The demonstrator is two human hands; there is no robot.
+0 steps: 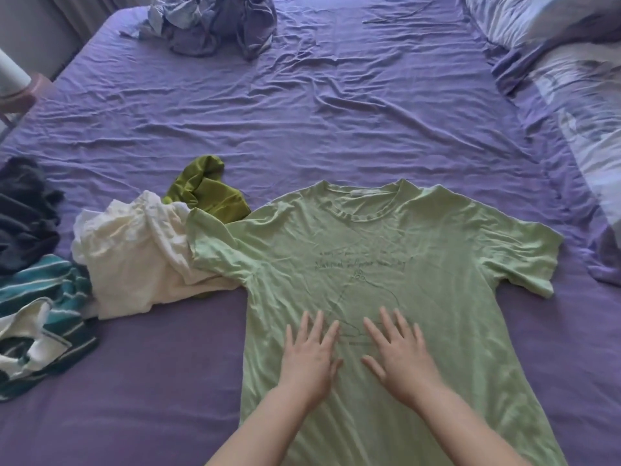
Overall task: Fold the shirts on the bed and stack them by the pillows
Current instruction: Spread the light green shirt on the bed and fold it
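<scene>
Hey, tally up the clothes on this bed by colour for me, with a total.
Light green shirt, spread flat: 1
Olive green garment: 1
Cream garment: 1
Teal striped garment: 1
Dark navy garment: 1
Grey-blue heap, pieces cannot be separated: 1
Total: 6

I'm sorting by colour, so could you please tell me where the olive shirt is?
The olive shirt lies crumpled left of centre, behind the white shirt and beside the spread green shirt's sleeve.

Both bare forearms are reaching forward, converging slightly. The left hand [311,358] is lying palm down with fingers straight and slightly spread, thumb angling inward. The right hand [396,354] is mirroring it just beside, fingers splayed flat, thumb pointing toward the left fingertips.
</scene>
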